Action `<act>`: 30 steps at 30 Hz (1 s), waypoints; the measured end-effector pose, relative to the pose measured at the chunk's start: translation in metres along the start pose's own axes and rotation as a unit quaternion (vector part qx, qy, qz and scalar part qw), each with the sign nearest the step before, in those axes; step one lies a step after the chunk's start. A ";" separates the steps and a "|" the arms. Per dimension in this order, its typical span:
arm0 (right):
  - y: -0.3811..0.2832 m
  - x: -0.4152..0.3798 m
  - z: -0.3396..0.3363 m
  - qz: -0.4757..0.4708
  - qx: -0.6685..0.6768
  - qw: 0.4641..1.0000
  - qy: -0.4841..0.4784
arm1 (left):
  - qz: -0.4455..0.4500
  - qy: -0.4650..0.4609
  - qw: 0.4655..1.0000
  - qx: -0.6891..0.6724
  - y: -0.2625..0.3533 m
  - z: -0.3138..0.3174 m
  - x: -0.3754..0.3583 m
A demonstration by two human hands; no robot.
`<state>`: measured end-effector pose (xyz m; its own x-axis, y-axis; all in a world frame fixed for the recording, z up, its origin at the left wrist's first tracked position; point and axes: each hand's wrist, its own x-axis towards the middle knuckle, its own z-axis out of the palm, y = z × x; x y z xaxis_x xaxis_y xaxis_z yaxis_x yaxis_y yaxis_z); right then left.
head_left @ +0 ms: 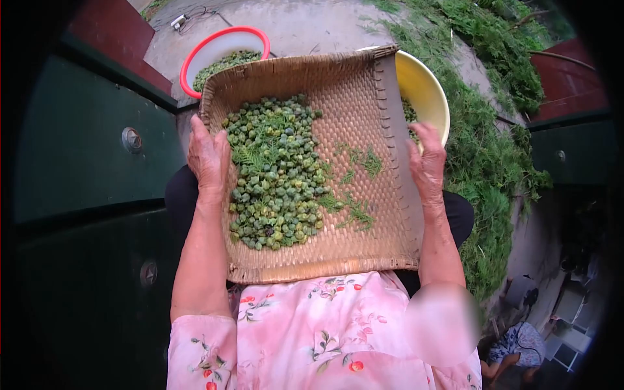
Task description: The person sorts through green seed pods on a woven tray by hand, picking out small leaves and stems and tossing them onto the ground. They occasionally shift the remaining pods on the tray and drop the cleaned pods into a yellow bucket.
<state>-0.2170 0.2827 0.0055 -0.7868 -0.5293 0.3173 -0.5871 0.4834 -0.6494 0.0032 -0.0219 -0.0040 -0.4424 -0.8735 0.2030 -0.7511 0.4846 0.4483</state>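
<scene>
A woven basket tray [364, 250] rests across my lap. Green seed cones [279, 188] are heaped on its left half, with some leafy sprigs [372, 162] scattered to their right. My left hand [209, 153] grips the tray's left edge, its thumb against the inner side. At the right edge is my right hand [427, 162], its fingers apart and slightly curled, with nothing visible between them. Whether its palm touches the rim is hard to tell.
Beyond the tray stand a white basin with a red rim [187, 68] and a yellow basin [422, 75], both holding cones. Cut green branches [481, 188] cover the ground at right. Green-and-red doors [84, 130] stand at left. Another person [520, 344] is at lower right.
</scene>
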 end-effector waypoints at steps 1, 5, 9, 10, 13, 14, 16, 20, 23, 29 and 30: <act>-0.006 -0.007 0.003 0.038 0.074 0.994 -0.068 | 0.004 0.002 1.000 0.001 -0.002 0.002 0.001; -0.034 -0.040 0.029 -0.010 0.130 0.929 -0.346 | -0.001 -0.001 1.000 0.008 0.001 0.000 0.002; -0.044 -0.062 0.050 -0.086 0.009 0.908 -0.410 | 0.009 0.007 1.000 0.000 -0.004 0.003 0.002; -0.045 -0.064 0.053 -0.080 -0.020 0.903 -0.422 | 0.004 0.003 1.000 0.003 -0.003 0.002 0.002; -0.045 -0.062 0.051 -0.051 0.007 0.903 -0.426 | -0.010 -0.006 1.000 0.006 -0.001 0.000 0.003; -0.044 -0.060 0.050 -0.019 0.051 0.905 -0.421 | -0.014 -0.009 1.000 0.005 0.000 0.001 0.003; -0.044 -0.054 0.044 0.090 0.151 0.892 -0.416 | -0.004 -0.001 1.000 0.003 0.001 0.000 0.003; -0.040 -0.049 0.040 0.252 0.308 0.834 -0.383 | 0.001 0.007 1.000 0.003 0.000 0.002 0.003; -0.040 -0.050 0.046 0.282 0.363 0.809 -0.367 | 0.003 0.010 1.000 0.006 0.003 -0.001 0.000; -0.042 -0.069 0.079 -0.039 0.044 0.952 -0.300 | -0.010 -0.005 1.000 0.015 0.003 -0.001 0.001; -0.049 -0.071 0.078 -0.039 0.009 0.952 -0.305 | -0.006 -0.002 1.000 0.013 0.002 0.000 0.001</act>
<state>-0.1178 0.2418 -0.0392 -0.4808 -0.8721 -0.0910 -0.6312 0.4163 -0.6544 0.0017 -0.0216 -0.0030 -0.4351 -0.8794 0.1932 -0.7690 0.4746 0.4283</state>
